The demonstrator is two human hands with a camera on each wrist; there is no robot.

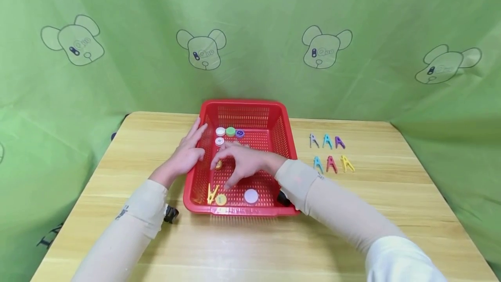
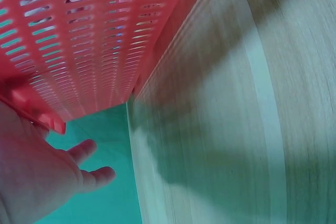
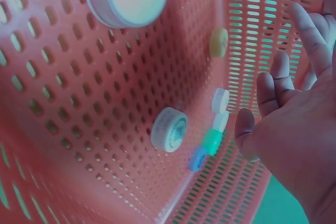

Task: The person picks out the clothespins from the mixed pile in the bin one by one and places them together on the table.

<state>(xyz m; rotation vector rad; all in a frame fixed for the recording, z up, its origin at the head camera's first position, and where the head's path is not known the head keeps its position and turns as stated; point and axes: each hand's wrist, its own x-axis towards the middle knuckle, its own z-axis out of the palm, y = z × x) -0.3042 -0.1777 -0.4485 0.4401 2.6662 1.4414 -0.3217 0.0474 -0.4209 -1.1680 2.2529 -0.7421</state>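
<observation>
My right hand (image 1: 245, 161) hovers inside the red basket (image 1: 244, 210), fingers bent and spread, with nothing seen between them. Below its fingertips, an orange-yellow bottle cap (image 1: 218, 165) sits by the left wall. My left hand (image 1: 185, 153) rests on the basket's left rim, fingers stretched out and thumb over the edge. Toward the back left are white caps (image 1: 220, 131), a green cap (image 1: 231, 131) and a purple cap (image 1: 240, 133). A white cap (image 3: 169, 129) on the basket floor is mostly hidden by my right hand in the head view.
At the basket's front lie a yellow clothespin (image 1: 212, 194), a yellow cap (image 1: 221, 199) and a large pale cap (image 1: 251, 196). Several coloured clothespins (image 1: 331, 164) lie in two rows right of the basket on the wooden table (image 1: 395, 186). A green curtain (image 1: 258, 82) hangs behind.
</observation>
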